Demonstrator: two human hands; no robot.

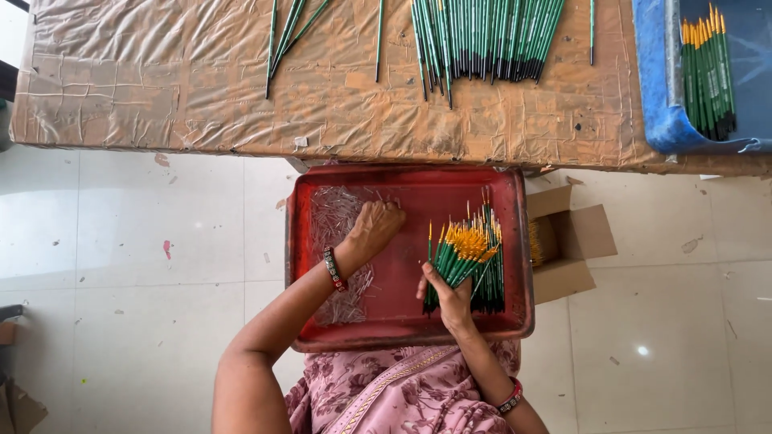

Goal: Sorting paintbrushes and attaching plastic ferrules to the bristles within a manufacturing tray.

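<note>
A red tray (pixel 406 329) rests on my lap. My left hand (pixel 374 227) reaches down into a heap of small clear plastic tubes (pixel 336 219) on the tray's left side, fingers curled among them. My right hand (pixel 447 295) grips a bundle of thin green-handled brushes with orange tips (pixel 466 249), lifting their near ends; more of the same brushes lie under them on the tray's right side.
A table covered in taped brown paper (pixel 201 88) stands ahead with green brushes (pixel 482 36) spread on it. A blue bin (pixel 655 88) at the right holds more brushes. An open cardboard box (pixel 575 241) sits on the floor beside the tray.
</note>
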